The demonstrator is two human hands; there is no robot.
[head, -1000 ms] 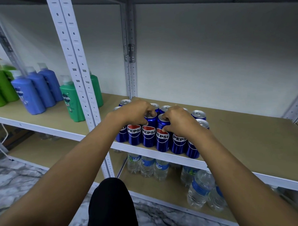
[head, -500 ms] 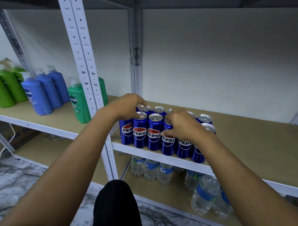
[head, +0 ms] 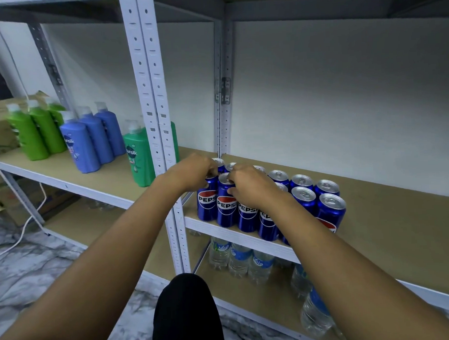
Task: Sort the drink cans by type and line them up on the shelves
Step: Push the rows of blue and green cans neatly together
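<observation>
Since half a second ago, when the left hand (head: 193, 174) sat over the leftmost cans and the right hand (head: 249, 186) farther along the front row, both hands have drawn together at the left end of the Pepsi cans (head: 303, 195). The left hand's fingers curl over the top of the end can (head: 207, 204); the right hand's pinch the rim of the second can (head: 226, 208) just beside it. Neither can is lifted; both stand upright at the front edge of the shelf (head: 398, 214). To the right of the hands the block stands in even rows, all one type. By my reading the hands are now squaring up the last two cans, so this group looks nearly lined up.
</observation>
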